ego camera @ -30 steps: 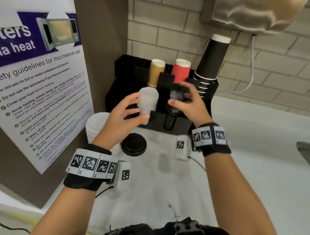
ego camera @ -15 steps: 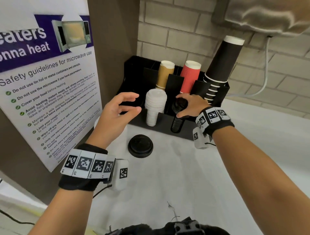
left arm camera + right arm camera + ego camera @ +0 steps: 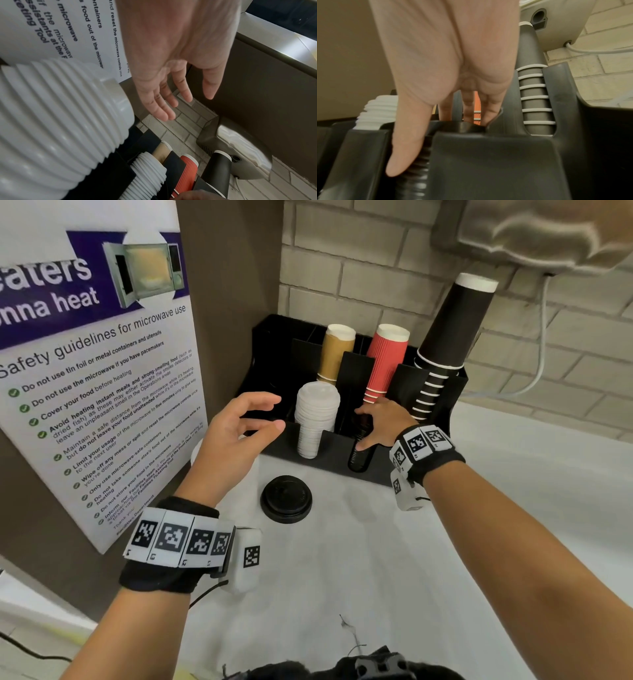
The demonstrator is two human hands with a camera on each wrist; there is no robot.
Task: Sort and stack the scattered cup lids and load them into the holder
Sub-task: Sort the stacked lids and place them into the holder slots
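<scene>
**A:** Where are my hands relative to the holder [image 3: 383, 474]?

**B:** Your right hand [image 3: 383, 424] is down on the black lids [image 3: 358, 455] in the holder's front slot. The thumb [image 3: 406, 148] lies along the ribbed side of that stack, showing through the slot's cutout, and the other fingers [image 3: 468, 100] reach down behind it. Grip there: narrow, thumb and fingers closed round the top of the black lids.

**A:** And my left hand [image 3: 236, 433]?

**B:** It hovers just left of the holder, touching nothing — fingers loosely spread, grip wide and empty. The wrist view shows the palm open, fingers nearly straight.

**A:** The white lids [image 3: 315, 419]?

**B:** Stacked upright in the holder's slot just left of the black lids, rising above its front wall. A second stack of white lids [image 3: 56, 128] fills the left wrist view, lying outside the holder to its left; in the head view my left hand hides nearly all of it.

**A:** Anything loose?

**B:** One black lid [image 3: 286, 498] sits on the counter [image 3: 342, 577] just in front of the holder, apart from both hands.

**A:** Behind the lids?

**B:** Cups in the holder's rear slots — tan [image 3: 335, 350], red [image 3: 387, 357] and, rightmost, tall black cups [image 3: 448, 330] leaning out. A poster [image 3: 96, 364] stands left of the holder.
</scene>
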